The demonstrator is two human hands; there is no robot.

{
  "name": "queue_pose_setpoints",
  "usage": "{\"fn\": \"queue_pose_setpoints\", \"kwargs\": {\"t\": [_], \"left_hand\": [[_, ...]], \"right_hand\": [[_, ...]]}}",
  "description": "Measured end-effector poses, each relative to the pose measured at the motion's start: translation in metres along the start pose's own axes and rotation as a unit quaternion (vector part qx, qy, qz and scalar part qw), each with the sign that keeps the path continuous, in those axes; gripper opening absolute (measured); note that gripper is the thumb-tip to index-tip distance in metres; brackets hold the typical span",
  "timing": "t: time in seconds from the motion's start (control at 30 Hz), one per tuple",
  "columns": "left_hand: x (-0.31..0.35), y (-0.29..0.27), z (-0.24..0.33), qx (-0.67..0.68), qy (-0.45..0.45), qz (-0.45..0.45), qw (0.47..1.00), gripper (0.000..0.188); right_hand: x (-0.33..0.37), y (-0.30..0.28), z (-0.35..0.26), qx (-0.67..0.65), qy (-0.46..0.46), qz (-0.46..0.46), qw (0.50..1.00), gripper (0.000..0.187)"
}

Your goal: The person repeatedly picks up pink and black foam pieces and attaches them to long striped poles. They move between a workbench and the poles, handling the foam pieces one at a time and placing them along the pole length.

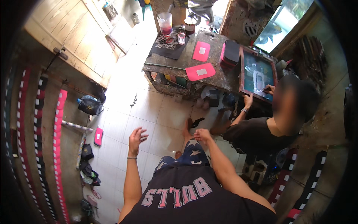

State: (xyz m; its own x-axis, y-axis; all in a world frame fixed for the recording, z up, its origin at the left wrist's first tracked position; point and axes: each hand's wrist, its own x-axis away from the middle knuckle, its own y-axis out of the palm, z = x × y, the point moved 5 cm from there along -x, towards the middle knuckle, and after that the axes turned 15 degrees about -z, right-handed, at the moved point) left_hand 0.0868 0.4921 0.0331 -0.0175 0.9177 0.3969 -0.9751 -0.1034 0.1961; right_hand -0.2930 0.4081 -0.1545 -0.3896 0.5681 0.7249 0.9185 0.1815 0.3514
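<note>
My left hand (138,140) hangs in the air over the tiled floor, its fingers apart and nothing in it. In front of my thigh is my right hand (202,136), with loosely curled fingers and no object visible in them. Both hands are away from the workbench (220,79). On the bench lie two flat pink pieces (201,51) with white patches. Beside them is a stack of black and pink pieces (230,53). A wood-framed screen (241,71) lies to its right, with a co-worker's hands (247,101) on it.
The co-worker (257,134) stays close on my right. A tub (165,23) and a jar (190,25) stand at the bench's far left. Long rows of pink and black pieces (58,123) run along the left. A pink piece (98,137) and a dark bag (90,105) are at left.
</note>
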Motion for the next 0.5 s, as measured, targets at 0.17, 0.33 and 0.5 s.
{"fn": "queue_pose_setpoints", "kwargs": {"t": [0.17, 0.33, 0.5], "left_hand": [[0.061, -0.148, -0.222, -0.243, -0.263, 0.099, 0.928, 0.020], [0.148, -0.134, -0.224, -0.029, -0.516, 0.172, 0.839, 0.020], [0.066, -0.114, -0.134, 0.022, -0.471, 0.203, 0.858, 0.024]], "right_hand": [[-0.103, 0.016, -0.101, -0.177, 0.013, 0.020, 0.984, 0.026], [-0.202, -0.007, -0.170, -0.295, -0.022, 0.063, 0.953, 0.036], [-0.250, -0.007, -0.231, -0.380, -0.014, 0.081, 0.921, 0.062]]}}
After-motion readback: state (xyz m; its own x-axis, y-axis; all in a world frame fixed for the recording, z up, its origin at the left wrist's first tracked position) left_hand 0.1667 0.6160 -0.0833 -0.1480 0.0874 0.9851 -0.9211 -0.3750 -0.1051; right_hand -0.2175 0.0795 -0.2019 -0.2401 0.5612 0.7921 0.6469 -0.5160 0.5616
